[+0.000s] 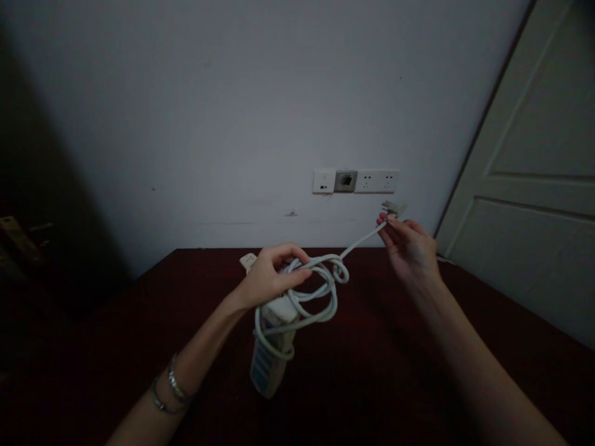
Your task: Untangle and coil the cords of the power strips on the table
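Fingers of the right hand pinch the plug at its cord end, prongs pointing left. Thumb and forefinger of the left hand are closed on the looped cord; the remaining left fingers are hidden. One length of cord runs nearly straight between the hands, from plug to loops. The loops hang slack, some passing around the block, a pale unit with blue panels, tilted below the left hand; whether it touches the counter cannot be told. By judgement, the step in hand is loosening the cord from its coil, with most loops not yet freed. The next move appears to call for a firm right pinch and a lighter left hold, so that cord pays out without tightening the small loop nearest the plug or swinging the block. Beyond, the wall sockets sit above the plug, apart from it.
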`<move>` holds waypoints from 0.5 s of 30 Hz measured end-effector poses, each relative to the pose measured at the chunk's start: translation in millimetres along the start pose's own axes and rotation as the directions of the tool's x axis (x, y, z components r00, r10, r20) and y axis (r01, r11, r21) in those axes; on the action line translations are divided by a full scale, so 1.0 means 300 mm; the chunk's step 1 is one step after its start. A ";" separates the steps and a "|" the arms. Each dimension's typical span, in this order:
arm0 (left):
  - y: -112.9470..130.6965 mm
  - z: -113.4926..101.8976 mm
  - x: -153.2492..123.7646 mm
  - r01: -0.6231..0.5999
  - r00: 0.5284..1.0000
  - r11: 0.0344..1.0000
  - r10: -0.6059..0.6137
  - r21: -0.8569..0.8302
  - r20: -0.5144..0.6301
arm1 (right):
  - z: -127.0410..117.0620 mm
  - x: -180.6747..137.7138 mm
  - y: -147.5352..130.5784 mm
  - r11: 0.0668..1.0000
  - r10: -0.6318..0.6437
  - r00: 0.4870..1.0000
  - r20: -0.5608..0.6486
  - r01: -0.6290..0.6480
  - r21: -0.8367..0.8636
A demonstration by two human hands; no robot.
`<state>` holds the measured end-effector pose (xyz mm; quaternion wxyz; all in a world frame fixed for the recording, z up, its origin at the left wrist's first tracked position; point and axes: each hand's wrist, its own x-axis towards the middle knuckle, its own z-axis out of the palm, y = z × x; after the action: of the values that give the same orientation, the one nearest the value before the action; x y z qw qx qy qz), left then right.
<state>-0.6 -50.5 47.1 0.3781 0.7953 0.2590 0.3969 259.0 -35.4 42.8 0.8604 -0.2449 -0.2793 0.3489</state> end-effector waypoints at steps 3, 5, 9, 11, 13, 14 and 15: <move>-0.016 -0.033 0.014 0.055 0.997 0.993 -0.048 -0.101 0.067 | 0.021 -0.028 -0.007 1.000 -0.012 0.999 0.042 0.011 0.020; -0.020 -0.047 0.021 0.086 0.993 0.990 -0.076 -0.113 0.091 | 0.031 -0.042 -0.003 0.999 -0.019 0.998 0.063 0.017 0.032; -0.005 -0.055 0.026 0.121 0.991 0.979 -0.111 -0.164 0.070 | 0.043 -0.064 0.015 0.998 -0.019 0.996 0.082 0.015 0.055; 0.010 -0.055 0.024 0.124 0.990 0.977 -0.111 -0.176 0.083 | 0.048 -0.078 0.022 0.998 -0.010 0.996 0.091 0.004 0.066; 0.021 -0.057 0.020 0.125 0.987 0.980 -0.107 -0.158 0.116 | 0.056 -0.093 0.026 0.997 0.008 0.996 0.084 -0.014 0.076; 0.022 -0.059 0.020 0.124 0.986 0.981 -0.105 -0.150 0.131 | 0.061 -0.101 0.027 0.996 0.019 0.997 0.074 -0.025 0.083; 0.020 -0.061 0.020 0.123 0.986 0.981 -0.104 -0.151 0.134 | 0.067 -0.107 0.029 0.995 0.031 0.998 0.061 -0.037 0.094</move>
<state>-11.7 -42.4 61.8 0.4777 0.7698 0.2474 0.3434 222.4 -48.9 42.1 0.8563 -0.1979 -0.2838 0.3835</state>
